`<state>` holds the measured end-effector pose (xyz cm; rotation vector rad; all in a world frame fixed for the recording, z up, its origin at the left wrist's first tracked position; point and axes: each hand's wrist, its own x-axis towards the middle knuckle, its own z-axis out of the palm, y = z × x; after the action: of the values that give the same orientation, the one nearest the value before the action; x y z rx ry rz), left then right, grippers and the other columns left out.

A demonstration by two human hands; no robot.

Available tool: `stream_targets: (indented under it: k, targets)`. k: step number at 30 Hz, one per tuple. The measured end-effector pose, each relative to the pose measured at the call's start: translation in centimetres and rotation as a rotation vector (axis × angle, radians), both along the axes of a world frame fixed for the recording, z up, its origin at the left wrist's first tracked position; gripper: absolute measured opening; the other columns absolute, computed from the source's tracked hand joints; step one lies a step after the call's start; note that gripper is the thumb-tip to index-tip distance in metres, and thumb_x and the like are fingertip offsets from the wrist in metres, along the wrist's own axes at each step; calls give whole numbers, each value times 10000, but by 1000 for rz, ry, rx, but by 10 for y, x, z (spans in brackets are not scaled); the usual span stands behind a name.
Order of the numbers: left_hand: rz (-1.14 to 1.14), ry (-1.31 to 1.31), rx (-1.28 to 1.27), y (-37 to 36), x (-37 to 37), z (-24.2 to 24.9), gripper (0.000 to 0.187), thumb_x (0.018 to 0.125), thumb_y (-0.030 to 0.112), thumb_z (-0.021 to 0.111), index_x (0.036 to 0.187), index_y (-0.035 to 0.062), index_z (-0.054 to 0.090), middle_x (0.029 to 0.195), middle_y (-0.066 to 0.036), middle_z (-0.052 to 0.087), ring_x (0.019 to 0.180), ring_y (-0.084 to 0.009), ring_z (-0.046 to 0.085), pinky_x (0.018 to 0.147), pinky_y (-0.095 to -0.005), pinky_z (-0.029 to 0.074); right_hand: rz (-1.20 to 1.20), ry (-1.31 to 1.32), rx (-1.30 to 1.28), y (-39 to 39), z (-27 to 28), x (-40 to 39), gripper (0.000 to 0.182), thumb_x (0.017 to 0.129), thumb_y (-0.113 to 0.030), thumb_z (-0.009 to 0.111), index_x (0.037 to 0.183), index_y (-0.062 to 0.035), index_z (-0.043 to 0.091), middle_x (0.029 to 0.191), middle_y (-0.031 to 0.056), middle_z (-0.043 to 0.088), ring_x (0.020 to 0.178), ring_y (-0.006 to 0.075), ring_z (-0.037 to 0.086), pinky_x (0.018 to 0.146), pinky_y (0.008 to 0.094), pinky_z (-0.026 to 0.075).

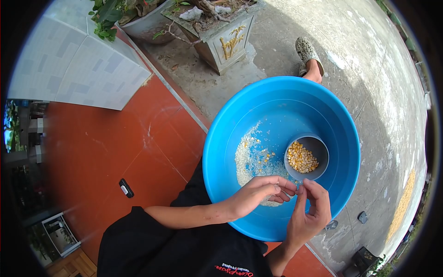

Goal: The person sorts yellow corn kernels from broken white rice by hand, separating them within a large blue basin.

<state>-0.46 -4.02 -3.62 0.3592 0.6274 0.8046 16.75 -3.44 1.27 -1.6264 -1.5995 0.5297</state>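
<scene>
left hand hung over the near part of the blue plastic basin, grip partly open with fingers loosely curled, whether anything lay in it could not be told; right hand was just beside it, thumb and forefinger pinched together, any small piece between them too small to make out. yellow corn kernels lay in the grey round bowl, which stood inside the basin, right of its middle. white grains were spread left of the bowl on the basin floor, a few yellow kernels among them.
</scene>
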Motion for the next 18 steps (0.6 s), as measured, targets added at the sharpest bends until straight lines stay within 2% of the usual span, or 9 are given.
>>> stream_targets:
  k: [4,5,7,10,13,16,18]
  targets:
    - [-21,312,335,4,-2,26,453,1158,185,551,1516,-87,607,1429,-190,701,1374,-307,665,1140,-464,546,-103,89,87,6,4,-8,373,948,154,750,1304,46,779,1321,211,773,1161,315,793,931,388,666]
    - [-89,448,470,8,-6,29,461,1148,193,573,1517,-81,610,1440,-204,693,1377,-328,662,1147,-472,541,-79,78,78,7,5,-7,451,959,155,720,1398,53,738,1412,221,742,1245,333,772,998,412,661]
    - [-226,722,740,16,-15,32,480,1129,209,616,1520,-70,615,1462,-230,677,1382,-372,655,1161,-488,531,-33,7,43,8,7,-7,448,961,143,709,1396,40,744,1412,220,746,1261,344,764,1013,421,645]
    - [-489,1107,970,18,-26,24,542,1100,238,662,1545,-65,604,1499,-265,646,1422,-440,612,1183,-510,509,73,-96,-36,5,6,-1,453,953,130,698,1388,19,754,1407,216,752,1269,360,757,1031,434,621]
    - [-745,1378,1180,28,-61,-2,604,1090,271,688,1562,-90,578,1542,-279,620,1475,-449,574,1195,-524,494,154,-113,-75,0,5,-4,460,933,127,699,1370,3,765,1389,207,759,1249,372,758,1026,440,606]
    - [-665,1726,1172,47,-69,-15,636,1087,275,694,1581,-101,557,1559,-307,602,1513,-458,542,1212,-540,477,189,-127,-64,-1,7,-6,448,922,132,696,1342,-1,776,1369,201,764,1226,370,761,1013,440,607]
    - [-662,1715,1251,58,-72,-12,629,1088,258,690,1585,-102,552,1603,-350,553,1514,-487,540,1210,-548,484,206,-131,-49,-2,8,-10,436,918,136,694,1323,-1,782,1356,197,766,1212,365,763,1005,438,609]
